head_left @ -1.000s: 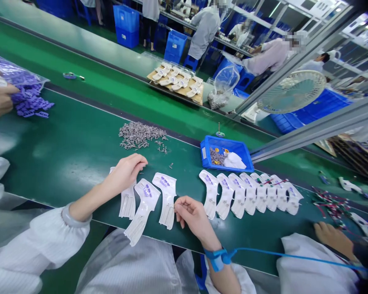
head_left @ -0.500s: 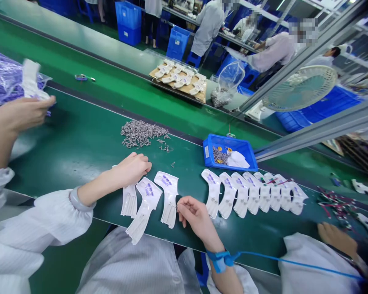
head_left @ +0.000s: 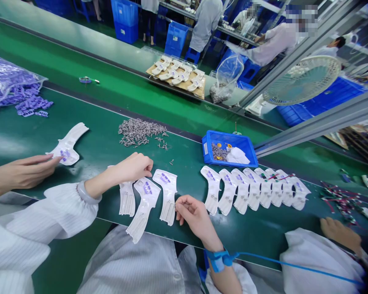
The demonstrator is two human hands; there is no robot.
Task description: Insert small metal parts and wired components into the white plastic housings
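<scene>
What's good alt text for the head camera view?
A person's left hand curls over white pieces on a green table, the right hand pinched at another's edge. Beyond lies a pile of small grey parts; to the right, a blue bin stands behind more white pieces.

The desk (head_left: 184, 153) is dark green, with a brighter green belt (head_left: 116, 93) beyond it and a blackish strip dividing the two. White casing halves (head_left: 145, 204) in the near middle bear violet patches, as does the white row (head_left: 211, 190) to the right. At far left, violet plastic pieces (head_left: 29, 104) spill from a clear bag (head_left: 6, 79). The heap of small metal parts (head_left: 141, 132) is silvery grey. A blue tray (head_left: 206, 152) holds grey, yellow and white contents; the wires (head_left: 340, 202) at right mix dark red and green. The near left sleeve (head_left: 70, 212) is white, finely striped; the wrist strap (head_left: 217, 261) and cord (head_left: 282, 262) are bright blue.
</scene>
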